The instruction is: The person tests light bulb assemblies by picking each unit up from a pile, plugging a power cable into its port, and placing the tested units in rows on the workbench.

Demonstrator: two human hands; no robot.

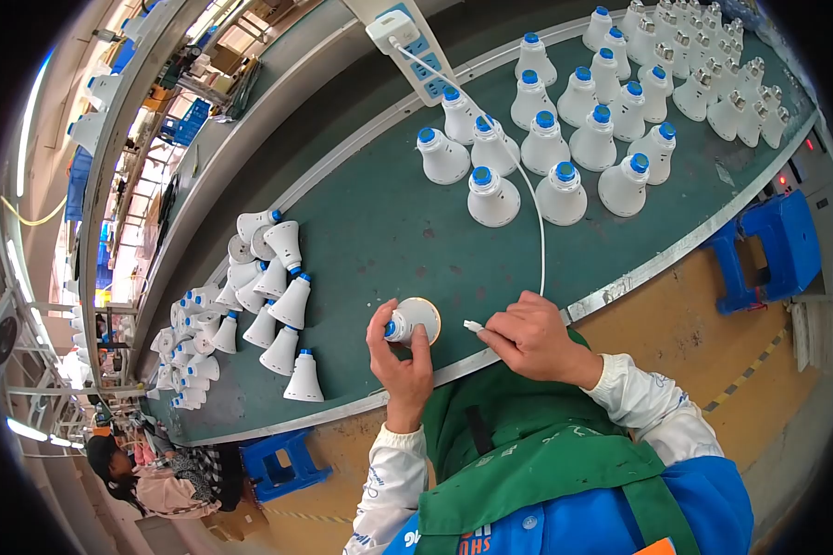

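My left hand point(402, 368) is closed around a white cone-shaped lamp housing point(418, 321) with a blue cap; its wide round end faces right and its rim looks lit. My right hand point(531, 339) pinches the small white plug end of a charging cable point(541, 242), a short gap to the right of the housing. That cable runs up to a white adapter point(393, 32) on the power strip point(426, 69). Both hands are over the near edge of the green bench point(370, 250).
Several blue-capped housings point(562, 193) stand upright at the upper right, with metal-ended ones point(727, 116) beyond them. More housings point(292, 301) lie piled on the left. Blue stools point(777, 245) stand beside the bench. Another person point(171, 481) sits at the lower left.
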